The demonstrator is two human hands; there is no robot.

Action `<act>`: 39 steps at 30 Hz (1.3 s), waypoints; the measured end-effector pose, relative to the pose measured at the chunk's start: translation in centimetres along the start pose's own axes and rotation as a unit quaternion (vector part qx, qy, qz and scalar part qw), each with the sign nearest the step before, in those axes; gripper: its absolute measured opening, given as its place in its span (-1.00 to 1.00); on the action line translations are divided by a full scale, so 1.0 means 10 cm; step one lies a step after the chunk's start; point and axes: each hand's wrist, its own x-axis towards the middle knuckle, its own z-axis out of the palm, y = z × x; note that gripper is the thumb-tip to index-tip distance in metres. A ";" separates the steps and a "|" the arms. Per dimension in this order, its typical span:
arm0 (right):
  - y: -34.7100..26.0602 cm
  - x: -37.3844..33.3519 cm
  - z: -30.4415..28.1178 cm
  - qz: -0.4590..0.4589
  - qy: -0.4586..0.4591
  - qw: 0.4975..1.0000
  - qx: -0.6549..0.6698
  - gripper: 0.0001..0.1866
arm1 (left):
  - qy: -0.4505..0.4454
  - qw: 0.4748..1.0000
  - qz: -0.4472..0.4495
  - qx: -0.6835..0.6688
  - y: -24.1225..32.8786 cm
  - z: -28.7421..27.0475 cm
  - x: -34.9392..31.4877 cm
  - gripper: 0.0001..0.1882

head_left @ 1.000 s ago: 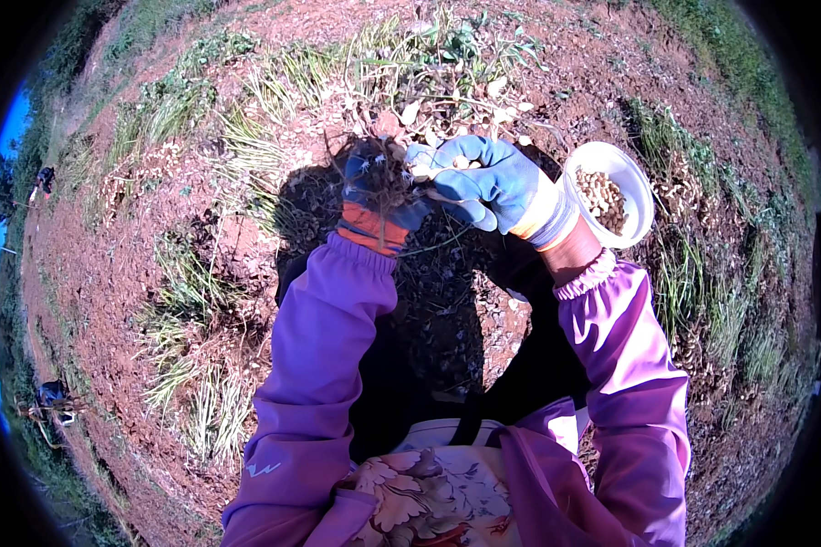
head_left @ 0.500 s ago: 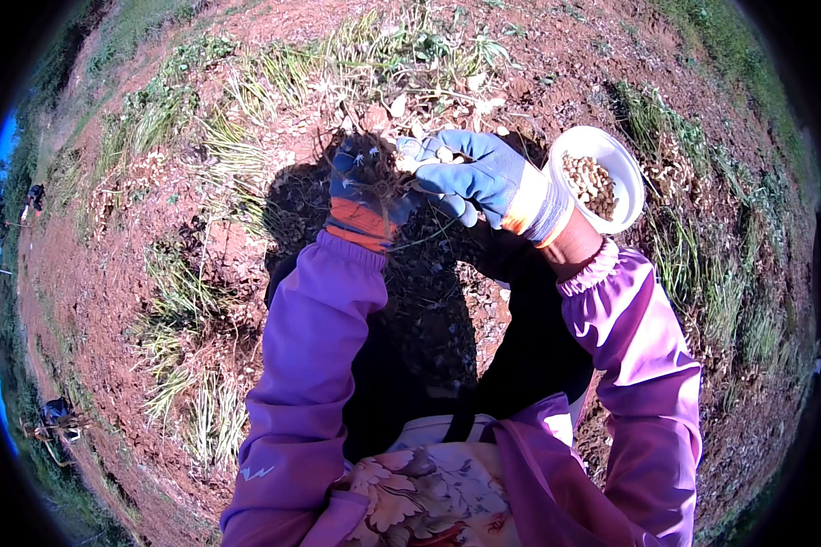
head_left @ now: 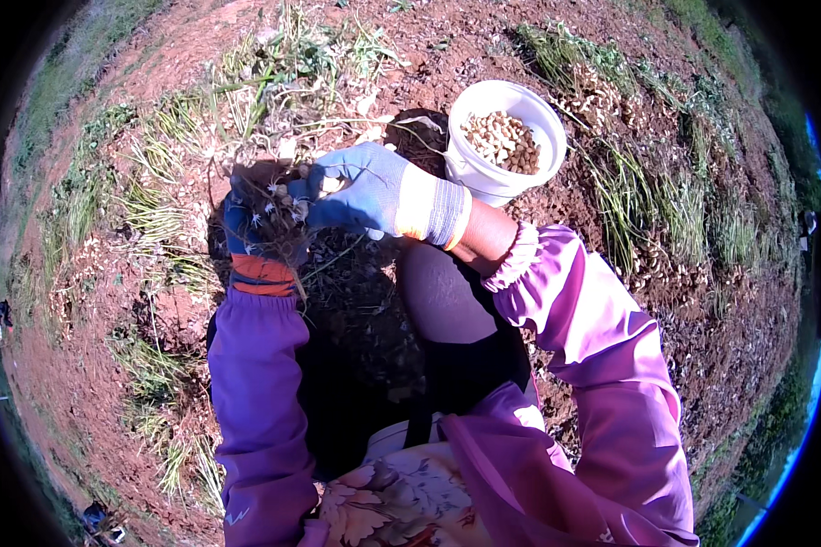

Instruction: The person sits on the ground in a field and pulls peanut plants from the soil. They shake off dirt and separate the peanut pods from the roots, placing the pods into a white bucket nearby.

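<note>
My left hand [head_left: 243, 219], in a blue and orange work glove, is closed round a peanut plant [head_left: 278, 211]. Its tangled roots and pods face my other hand, and the shaded glove hides part of them. My right hand [head_left: 367, 187], in a blue and grey glove with a striped cuff, has its fingers curled against the root clump. Pale peanuts [head_left: 332, 185] show between its thumb and fingers. To the right of that hand, a white bucket [head_left: 456, 164] stands on the soil, with loose peanuts [head_left: 502, 141] inside.
Pulled peanut plants [head_left: 150, 214] lie in rows on the reddish soil to the left and ahead. More plants with pods [head_left: 625, 182] lie right of the bucket. My bent knee [head_left: 442, 292] is just below my right wrist. A distant figure [head_left: 98, 521] shows at the lower left.
My view has swung to the right, so hands and bucket appear farther left. Both hands stay together at the root clump, with the right hand still holding peanuts.
</note>
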 end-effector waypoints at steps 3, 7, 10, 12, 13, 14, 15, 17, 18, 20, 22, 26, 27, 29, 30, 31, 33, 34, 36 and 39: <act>0.23 -0.02 -0.09 -0.104 0.014 0.988 -0.114 -0.89 | 0.019 0.999 -0.016 0.040 -0.14 0.40 -0.03 -0.52; 0.16 -0.10 -0.13 -0.052 0.059 0.976 -0.201 -0.90 | 0.094 0.985 0.028 0.144 -0.25 0.50 0.03 -0.51; 0.20 -0.11 -0.17 -0.145 0.076 0.939 -0.304 -0.89 | -0.055 0.995 0.038 0.074 -0.33 0.52 0.11 -0.51; 0.20 -0.15 -0.20 -0.139 0.079 0.941 -0.298 -0.88 | 0.058 0.989 0.052 0.128 -0.37 0.58 0.08 -0.53; 0.20 -0.16 -0.22 -0.131 0.089 0.942 -0.294 -0.88 | 0.114 0.980 0.059 0.153 -0.40 0.61 0.08 -0.54; 0.21 -0.18 -0.23 -0.124 0.099 0.944 -0.291 -0.87 | 0.153 0.975 0.056 0.153 -0.44 0.60 0.14 -0.56; 0.20 -0.19 -0.23 -0.126 0.117 0.941 -0.292 -0.87 | 0.136 0.982 0.060 0.114 -0.46 0.60 0.16 -0.56; 0.17 -0.20 -0.22 -0.130 0.154 0.934 -0.295 -0.86 | 0.100 0.992 0.067 0.037 -0.52 0.56 0.19 -0.56; 0.15 -0.19 -0.23 -0.058 0.152 0.931 -0.327 -0.84 | 0.080 0.985 0.081 0.132 -0.52 0.57 0.22 -0.56; 0.10 -0.22 -0.21 -0.060 0.195 0.902 -0.381 -0.85 | 0.183 0.961 0.151 0.142 -0.63 0.62 0.32 -0.54; 0.15 -0.20 -0.29 -0.076 0.283 0.864 -0.409 -0.87 | 0.199 0.966 0.136 0.095 -0.57 0.58 0.30 -0.56; 0.58 -0.30 -0.89 0.043 0.373 0.848 -0.375 -0.86 | 0.017 0.999 0.022 0.024 -0.27 0.55 0.15 -0.60; 0.74 -0.31 -1.03 0.089 0.381 0.845 -0.364 -0.84 | -0.019 0.999 0.020 0.018 -0.24 0.46 0.17 -0.61; 0.91 -0.40 -1.32 0.047 0.448 0.778 -0.438 -0.82 | 0.001 0.998 -0.020 -0.057 -0.21 0.38 0.22 -0.55; 1.03 -0.43 -1.56 0.071 0.455 0.779 -0.426 -0.79 | 0.009 0.995 -0.040 -0.094 -0.19 0.39 0.24 -0.52; 0.99 -0.47 -1.70 0.145 0.429 0.829 -0.330 -0.70 | -0.031 0.996 0.007 -0.079 -0.25 0.49 0.20 -0.53; 0.97 -0.55 -1.76 0.058 0.469 0.720 -0.508 -0.58 | -0.087 0.990 -0.017 -0.109 -0.21 0.48 0.18 -0.50; 0.92 -0.57 -1.79 0.064 0.467 0.680 -0.562 -0.54 | -0.100 0.989 -0.040 -0.104 -0.19 0.46 0.19 -0.48; 0.76 -0.60 -1.77 0.055 0.473 0.622 -0.622 -0.53 | -0.124 0.984 -0.088 -0.092 -0.14 0.41 0.19 -0.44; 0.39 -0.48 -1.43 -0.053 0.432 0.800 -0.412 -0.76 | -0.160 0.964 -0.083 -0.194 -0.18 0.38 0.19 -0.37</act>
